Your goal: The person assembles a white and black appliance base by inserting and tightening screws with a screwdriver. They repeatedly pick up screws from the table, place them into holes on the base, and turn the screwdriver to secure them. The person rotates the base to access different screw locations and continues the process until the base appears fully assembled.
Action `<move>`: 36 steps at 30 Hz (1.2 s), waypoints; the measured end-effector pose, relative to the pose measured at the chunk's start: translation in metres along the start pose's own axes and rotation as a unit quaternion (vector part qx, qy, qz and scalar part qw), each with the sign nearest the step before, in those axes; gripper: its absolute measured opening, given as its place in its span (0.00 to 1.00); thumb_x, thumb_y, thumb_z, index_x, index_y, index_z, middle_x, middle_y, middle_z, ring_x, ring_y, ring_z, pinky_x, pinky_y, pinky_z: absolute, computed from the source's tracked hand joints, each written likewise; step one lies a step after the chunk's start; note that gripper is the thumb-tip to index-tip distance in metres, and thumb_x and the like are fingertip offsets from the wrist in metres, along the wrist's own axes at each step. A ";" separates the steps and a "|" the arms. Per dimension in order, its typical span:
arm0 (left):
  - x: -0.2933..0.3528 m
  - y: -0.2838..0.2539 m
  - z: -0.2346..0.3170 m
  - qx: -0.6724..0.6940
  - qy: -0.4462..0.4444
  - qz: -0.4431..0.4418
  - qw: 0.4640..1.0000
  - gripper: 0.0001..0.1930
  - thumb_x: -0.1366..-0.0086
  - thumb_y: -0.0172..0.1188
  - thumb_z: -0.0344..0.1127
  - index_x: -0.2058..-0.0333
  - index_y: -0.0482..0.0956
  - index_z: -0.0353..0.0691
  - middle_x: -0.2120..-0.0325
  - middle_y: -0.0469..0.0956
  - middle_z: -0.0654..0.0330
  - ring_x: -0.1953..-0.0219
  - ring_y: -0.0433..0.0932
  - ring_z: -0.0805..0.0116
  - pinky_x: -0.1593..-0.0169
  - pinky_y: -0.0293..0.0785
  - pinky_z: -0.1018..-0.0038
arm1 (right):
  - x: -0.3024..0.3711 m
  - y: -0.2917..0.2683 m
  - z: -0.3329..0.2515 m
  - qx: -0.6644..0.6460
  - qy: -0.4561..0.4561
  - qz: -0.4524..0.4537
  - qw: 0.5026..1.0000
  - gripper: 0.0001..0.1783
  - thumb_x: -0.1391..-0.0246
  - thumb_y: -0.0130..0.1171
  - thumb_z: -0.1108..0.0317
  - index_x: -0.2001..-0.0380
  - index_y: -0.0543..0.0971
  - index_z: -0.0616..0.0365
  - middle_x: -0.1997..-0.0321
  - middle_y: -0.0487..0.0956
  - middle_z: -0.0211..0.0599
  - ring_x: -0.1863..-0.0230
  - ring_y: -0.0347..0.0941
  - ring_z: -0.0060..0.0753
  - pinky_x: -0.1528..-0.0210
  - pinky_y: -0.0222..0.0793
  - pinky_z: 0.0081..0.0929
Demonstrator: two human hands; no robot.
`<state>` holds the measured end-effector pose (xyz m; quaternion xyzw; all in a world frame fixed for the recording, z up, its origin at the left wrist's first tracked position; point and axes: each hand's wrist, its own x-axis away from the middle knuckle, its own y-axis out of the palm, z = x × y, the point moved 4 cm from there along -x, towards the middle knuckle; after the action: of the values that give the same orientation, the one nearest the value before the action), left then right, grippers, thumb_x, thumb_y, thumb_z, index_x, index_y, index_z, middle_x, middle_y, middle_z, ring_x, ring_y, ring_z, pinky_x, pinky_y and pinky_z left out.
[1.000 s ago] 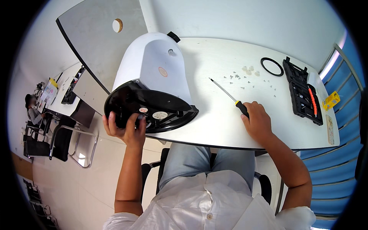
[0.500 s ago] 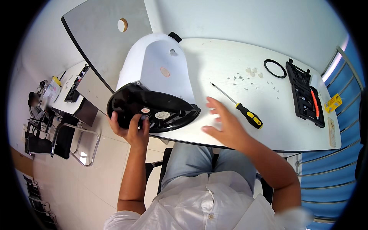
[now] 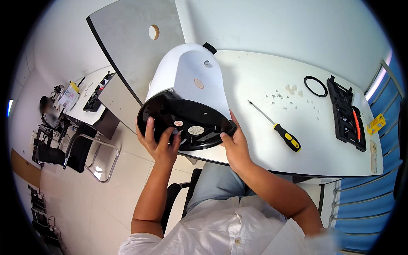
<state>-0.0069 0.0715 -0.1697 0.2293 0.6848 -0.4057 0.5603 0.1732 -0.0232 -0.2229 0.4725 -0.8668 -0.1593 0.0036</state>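
We best steady the black base (image 3: 189,114) with our right hand (image 3: 236,146) grasping its right edge (our left hand (image 3: 160,146) touches its underside, grip unclear).

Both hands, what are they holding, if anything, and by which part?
The white appliance, by its black base: left hand on its left side, right hand on its right.

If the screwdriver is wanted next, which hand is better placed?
Probably the right hand: it grips the right edge of the black base, nearer the screwdriver; the left hand is farther off, at the base's left.
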 end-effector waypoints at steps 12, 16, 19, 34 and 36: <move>-0.023 -0.002 -0.019 0.021 0.051 0.002 0.999 0.13 0.63 0.69 0.29 0.74 0.79 0.45 0.42 0.60 0.48 0.42 0.58 0.40 0.41 0.56 0.47 | 0.009 0.014 -0.014 0.119 -0.138 -0.007 0.983 0.36 0.40 0.44 0.76 0.32 0.45 0.60 0.33 0.60 0.46 0.42 0.65 0.35 0.40 0.56 0.25; -0.019 -0.005 -0.035 0.013 0.032 -0.018 0.999 0.12 0.62 0.69 0.29 0.74 0.78 0.43 0.42 0.60 0.47 0.42 0.59 0.43 0.40 0.55 0.47 | 0.011 0.025 -0.012 0.140 -0.122 -0.046 0.982 0.35 0.40 0.45 0.75 0.33 0.45 0.66 0.29 0.53 0.49 0.34 0.59 0.43 0.37 0.54 0.26; -0.017 -0.008 -0.042 -0.001 0.018 -0.027 0.999 0.14 0.65 0.70 0.27 0.74 0.79 0.47 0.42 0.60 0.51 0.43 0.59 0.41 0.43 0.61 0.52 | 0.009 0.031 -0.010 0.170 -0.151 -0.042 0.973 0.35 0.40 0.45 0.75 0.33 0.45 0.66 0.33 0.54 0.52 0.39 0.60 0.46 0.37 0.54 0.32; -0.008 -0.006 -0.041 0.018 -0.050 -0.024 0.998 0.11 0.58 0.68 0.28 0.72 0.80 0.43 0.39 0.51 0.43 0.39 0.57 0.40 0.38 0.56 0.55 | -0.002 0.028 -0.024 0.294 -0.192 0.003 0.936 0.33 0.39 0.47 0.68 0.34 0.50 0.64 0.40 0.61 0.50 0.46 0.67 0.50 0.46 0.68 0.34; -0.005 -0.005 -0.040 0.022 -0.055 -0.012 0.998 0.10 0.57 0.67 0.29 0.72 0.80 0.42 0.39 0.50 0.43 0.39 0.56 0.41 0.37 0.56 0.55 | -0.002 0.027 -0.028 0.334 -0.197 0.006 0.922 0.33 0.39 0.47 0.66 0.34 0.50 0.64 0.38 0.61 0.52 0.47 0.69 0.51 0.50 0.71 0.36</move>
<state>-0.0324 0.1018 -0.1622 0.2108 0.6464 -0.4396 0.5870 0.1569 -0.0157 -0.1886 0.3999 -0.8559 0.0497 -0.3242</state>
